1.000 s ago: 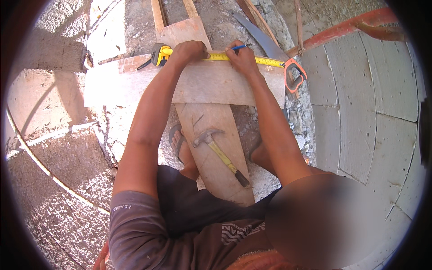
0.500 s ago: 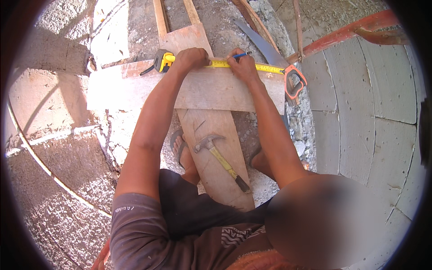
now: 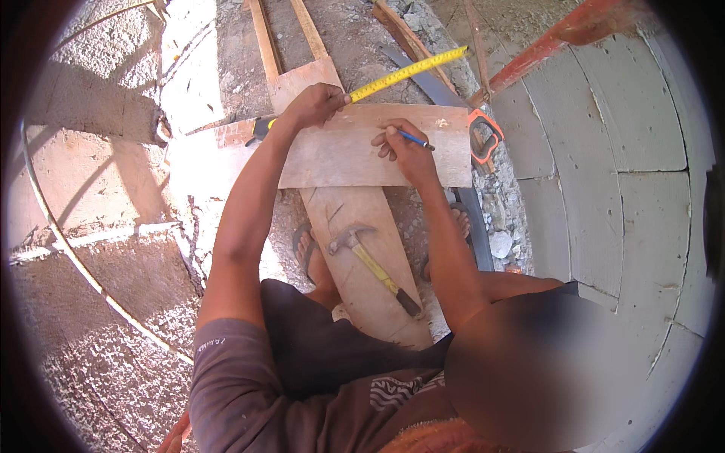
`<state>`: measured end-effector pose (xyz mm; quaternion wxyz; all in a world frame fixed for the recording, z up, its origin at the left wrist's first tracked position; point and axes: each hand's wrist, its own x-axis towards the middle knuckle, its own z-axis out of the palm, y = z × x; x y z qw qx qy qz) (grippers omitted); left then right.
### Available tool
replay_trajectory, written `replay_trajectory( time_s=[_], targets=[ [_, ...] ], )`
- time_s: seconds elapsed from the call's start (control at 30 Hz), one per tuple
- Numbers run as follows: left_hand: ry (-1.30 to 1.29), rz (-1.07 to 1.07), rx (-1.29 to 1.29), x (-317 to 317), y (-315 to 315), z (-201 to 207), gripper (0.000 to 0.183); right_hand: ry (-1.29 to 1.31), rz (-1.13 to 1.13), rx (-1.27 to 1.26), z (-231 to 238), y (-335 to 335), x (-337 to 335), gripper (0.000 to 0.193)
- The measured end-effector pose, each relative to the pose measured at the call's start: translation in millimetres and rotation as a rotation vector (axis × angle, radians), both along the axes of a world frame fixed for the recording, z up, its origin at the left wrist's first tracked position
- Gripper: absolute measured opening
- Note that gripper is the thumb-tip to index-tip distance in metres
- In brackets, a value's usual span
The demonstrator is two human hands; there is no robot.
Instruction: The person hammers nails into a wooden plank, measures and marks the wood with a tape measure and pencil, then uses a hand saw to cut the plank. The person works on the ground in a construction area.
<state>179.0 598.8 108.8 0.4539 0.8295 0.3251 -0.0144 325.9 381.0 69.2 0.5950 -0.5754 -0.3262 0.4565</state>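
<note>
My left hand (image 3: 317,106) is closed on the tape measure's yellow blade (image 3: 411,72). The blade sticks out past my fingers, its free end slanting up to the right, off the wood. Behind my left wrist the tape's black and yellow case (image 3: 262,127) is mostly hidden. A blue pencil (image 3: 417,140) is held in my right hand (image 3: 404,153), over the right half of a pale wooden board (image 3: 340,158) that lies crosswise. Along the far right of that board sits a handsaw with an orange and black handle (image 3: 484,137).
Under the crosswise board runs a longer plank (image 3: 355,215); a claw hammer (image 3: 375,269) with a yellow and black handle lies on it, between my feet. Wooden strips (image 3: 308,30) extend at the back. A red metal bar (image 3: 555,49) crosses at upper right beside a grey block wall (image 3: 581,151).
The tape blade, earlier flat along the board's far edge, has lifted and swung up at its free end. My right hand has come off it and moved nearer, keeping the pencil.
</note>
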Motion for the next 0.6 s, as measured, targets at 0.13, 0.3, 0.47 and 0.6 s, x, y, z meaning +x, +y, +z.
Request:
replay_trajectory(
  time_s=[0.13,0.3,0.47,0.6],
  targets=[
    [-0.588,0.238,-0.345,-21,-19,56,0.036,-0.127,0.085,0.146,18,-23,-36,0.040],
    [-1.129,0.360,-0.385,-15,-84,141,0.039,-0.681,-0.143,0.405,63,-20,-58,0.072],
    [-1.126,0.338,-0.056,7,-161,225,0.035,-0.657,-0.258,0.451,127,-34,-62,0.083],
    [-1.160,0.404,-0.101,11,-197,263,0.032,-0.254,0.063,0.554,151,-59,-67,0.069]
  ],
)
